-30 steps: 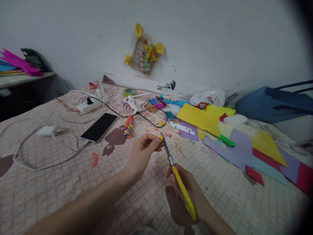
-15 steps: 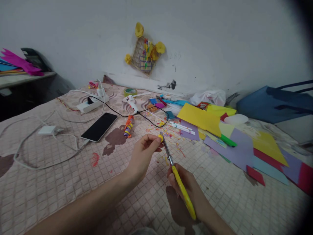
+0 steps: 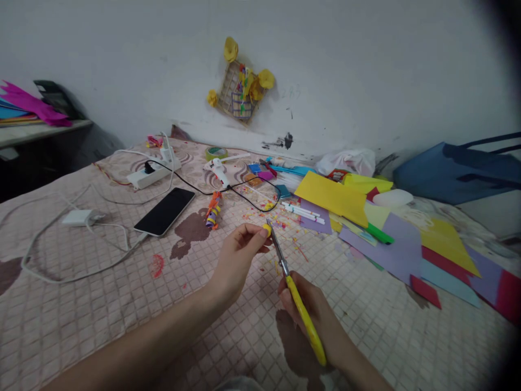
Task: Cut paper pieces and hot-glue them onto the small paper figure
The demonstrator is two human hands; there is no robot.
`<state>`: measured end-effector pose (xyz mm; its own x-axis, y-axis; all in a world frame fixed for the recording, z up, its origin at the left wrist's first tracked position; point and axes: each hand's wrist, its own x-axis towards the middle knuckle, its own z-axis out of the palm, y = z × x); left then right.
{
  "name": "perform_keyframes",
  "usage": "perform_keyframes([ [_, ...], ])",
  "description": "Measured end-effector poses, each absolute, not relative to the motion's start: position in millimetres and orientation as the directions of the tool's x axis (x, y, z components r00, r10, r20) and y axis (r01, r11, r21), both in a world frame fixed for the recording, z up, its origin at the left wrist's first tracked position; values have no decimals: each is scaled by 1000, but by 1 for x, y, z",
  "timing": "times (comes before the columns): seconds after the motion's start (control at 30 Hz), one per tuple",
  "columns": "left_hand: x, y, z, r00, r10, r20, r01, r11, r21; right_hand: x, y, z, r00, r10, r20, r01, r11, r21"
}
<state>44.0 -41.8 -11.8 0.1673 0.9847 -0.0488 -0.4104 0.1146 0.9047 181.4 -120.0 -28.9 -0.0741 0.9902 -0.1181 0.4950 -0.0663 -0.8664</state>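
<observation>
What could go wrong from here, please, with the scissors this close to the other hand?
1. The blades of the yellow-handled metal scissors in the right hand meet the small yellow paper piece right at the fingertips of the left hand; a nick seems possible.
2. So little paper shows that it may slip from the pinch and vanish among the coloured paper scraps.

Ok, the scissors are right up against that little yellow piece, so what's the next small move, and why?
Probably one short snip with the scissors. Their tips sit against the small yellow piece, which the left hand pinches at its fingertips, while the right hand grips the yellow handles. The thumb lies close to the blades, so I'd keep it back.
</observation>
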Motion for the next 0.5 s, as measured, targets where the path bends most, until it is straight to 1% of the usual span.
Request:
perform_keyframes([
  [0.37, 44, -42, -11, 164, 985, -57, -405, 120, 906, 180, -119, -25, -67, 992, -109, 478, -64, -876],
  [0.5, 44, -42, -11, 163, 985, -61, -401, 122, 908, 179, -119, -25, -66, 988, -140, 457, -95, -884],
])
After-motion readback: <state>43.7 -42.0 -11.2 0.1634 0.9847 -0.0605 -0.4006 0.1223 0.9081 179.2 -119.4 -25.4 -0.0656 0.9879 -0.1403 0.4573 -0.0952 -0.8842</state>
